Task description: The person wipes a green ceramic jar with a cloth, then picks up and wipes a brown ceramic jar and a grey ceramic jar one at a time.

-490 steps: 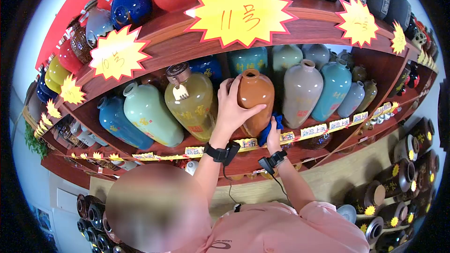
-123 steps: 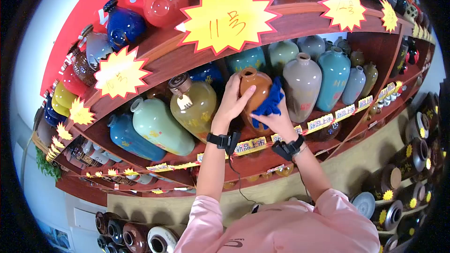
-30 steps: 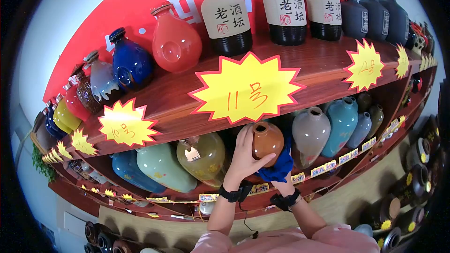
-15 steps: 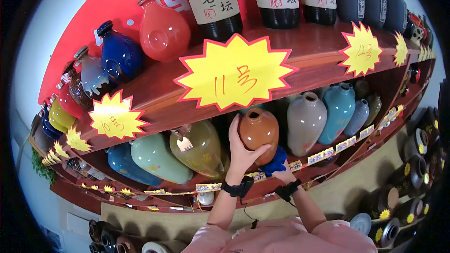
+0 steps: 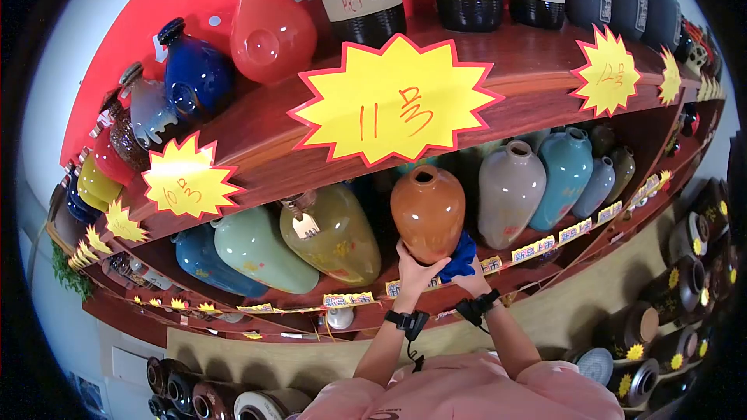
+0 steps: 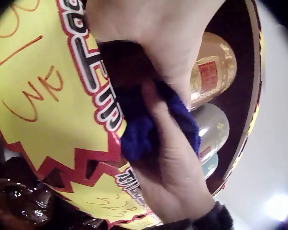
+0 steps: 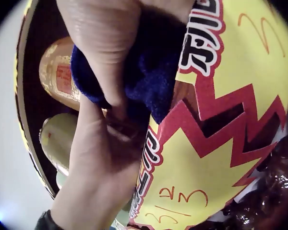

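An orange-brown jar (image 5: 428,214) stands at the front of the lower shelf in the head view, mouth up. Round its lower left side, near the base, the left hand (image 5: 419,271) grips it with the thumb across the front. At the jar's lower right, the right hand (image 5: 471,281) holds a bunched blue cloth (image 5: 461,258) against it. The left wrist view shows the cloth (image 6: 134,139) under the right thumb, with the left hand (image 6: 158,28) above. In the right wrist view the right hand (image 7: 105,38) pinches the cloth (image 7: 156,81); the left hand (image 7: 96,153) lies below.
Close on the left is an olive jar (image 5: 331,237) with a hanging tag; a grey jar (image 5: 511,194) stands on the right. Above juts the upper shelf with a large yellow price star (image 5: 397,101). Yellow labels (image 5: 348,300) line the lower shelf's edge.
The left hand has slid down from the jar's upper left side to near its base. The right hand stays low at the jar's right with the cloth. The head view has shifted slightly.
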The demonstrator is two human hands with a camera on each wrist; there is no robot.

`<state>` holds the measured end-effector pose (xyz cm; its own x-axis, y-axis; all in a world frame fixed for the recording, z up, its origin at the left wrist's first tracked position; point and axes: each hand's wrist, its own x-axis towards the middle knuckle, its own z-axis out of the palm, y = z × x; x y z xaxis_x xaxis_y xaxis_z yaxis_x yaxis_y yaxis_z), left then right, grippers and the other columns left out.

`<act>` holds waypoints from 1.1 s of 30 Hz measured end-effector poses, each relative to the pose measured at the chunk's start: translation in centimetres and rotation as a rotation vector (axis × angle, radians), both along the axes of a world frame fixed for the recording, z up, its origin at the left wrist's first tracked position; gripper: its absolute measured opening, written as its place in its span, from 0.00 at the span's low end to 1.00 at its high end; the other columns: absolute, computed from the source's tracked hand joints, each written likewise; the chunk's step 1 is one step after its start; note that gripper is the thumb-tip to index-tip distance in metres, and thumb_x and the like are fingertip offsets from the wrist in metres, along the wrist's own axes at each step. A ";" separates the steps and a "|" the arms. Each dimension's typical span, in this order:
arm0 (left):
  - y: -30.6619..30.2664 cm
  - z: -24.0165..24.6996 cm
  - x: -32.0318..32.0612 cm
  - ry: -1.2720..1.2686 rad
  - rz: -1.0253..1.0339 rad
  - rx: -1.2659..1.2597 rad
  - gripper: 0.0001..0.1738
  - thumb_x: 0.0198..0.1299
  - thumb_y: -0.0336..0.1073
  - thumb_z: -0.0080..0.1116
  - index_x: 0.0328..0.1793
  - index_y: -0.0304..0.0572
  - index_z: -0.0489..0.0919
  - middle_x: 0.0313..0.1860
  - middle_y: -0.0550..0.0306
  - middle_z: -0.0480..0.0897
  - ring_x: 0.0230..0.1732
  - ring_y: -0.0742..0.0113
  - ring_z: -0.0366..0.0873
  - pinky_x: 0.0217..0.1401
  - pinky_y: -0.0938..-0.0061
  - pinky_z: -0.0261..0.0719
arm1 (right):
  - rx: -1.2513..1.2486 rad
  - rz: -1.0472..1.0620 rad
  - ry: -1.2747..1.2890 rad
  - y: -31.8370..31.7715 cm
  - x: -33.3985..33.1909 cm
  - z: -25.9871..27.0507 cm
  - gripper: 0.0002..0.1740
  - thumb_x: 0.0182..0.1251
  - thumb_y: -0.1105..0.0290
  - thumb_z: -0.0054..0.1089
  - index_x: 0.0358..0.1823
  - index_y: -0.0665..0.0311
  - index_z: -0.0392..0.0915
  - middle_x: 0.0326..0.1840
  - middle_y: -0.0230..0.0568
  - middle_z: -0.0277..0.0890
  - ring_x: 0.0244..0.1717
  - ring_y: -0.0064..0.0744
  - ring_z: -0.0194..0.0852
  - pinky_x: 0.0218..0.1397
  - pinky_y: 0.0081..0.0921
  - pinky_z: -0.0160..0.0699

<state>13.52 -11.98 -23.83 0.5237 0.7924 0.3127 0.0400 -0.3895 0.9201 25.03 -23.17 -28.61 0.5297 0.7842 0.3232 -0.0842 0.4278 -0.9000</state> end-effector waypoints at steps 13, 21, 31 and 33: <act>0.8 -0.7 -0.1 -0.098 -0.079 0.063 0.57 0.38 0.44 0.84 0.68 0.30 0.58 0.62 0.39 0.74 0.63 0.51 0.75 0.65 0.63 0.72 | -0.004 -0.083 -0.114 0.2 -1.4 2.2 0.52 0.48 0.77 0.74 0.75 0.66 0.53 0.72 0.40 0.63 0.71 0.33 0.62 0.75 0.33 0.60; 0.5 -1.1 0.1 -0.112 -0.095 -0.005 0.56 0.39 0.43 0.83 0.68 0.30 0.58 0.61 0.40 0.74 0.62 0.52 0.75 0.65 0.64 0.72 | 0.027 -0.100 -0.142 1.3 -0.4 0.2 0.55 0.49 0.71 0.78 0.76 0.67 0.51 0.72 0.43 0.61 0.73 0.34 0.59 0.76 0.34 0.57; 0.6 -1.0 -0.1 -0.084 -0.014 0.004 0.56 0.35 0.41 0.84 0.69 0.32 0.61 0.60 0.42 0.76 0.61 0.54 0.76 0.65 0.65 0.73 | 0.020 -0.222 -0.126 -1.3 -2.6 2.4 0.54 0.50 0.73 0.76 0.76 0.68 0.50 0.74 0.43 0.58 0.73 0.35 0.58 0.76 0.34 0.57; 0.5 -0.9 -0.1 -0.099 -0.003 0.004 0.56 0.35 0.41 0.85 0.69 0.32 0.61 0.60 0.43 0.76 0.61 0.54 0.76 0.64 0.64 0.73 | 0.028 -0.225 -0.040 -1.4 -2.7 0.9 0.53 0.51 0.75 0.75 0.76 0.68 0.50 0.74 0.43 0.58 0.73 0.35 0.58 0.76 0.34 0.58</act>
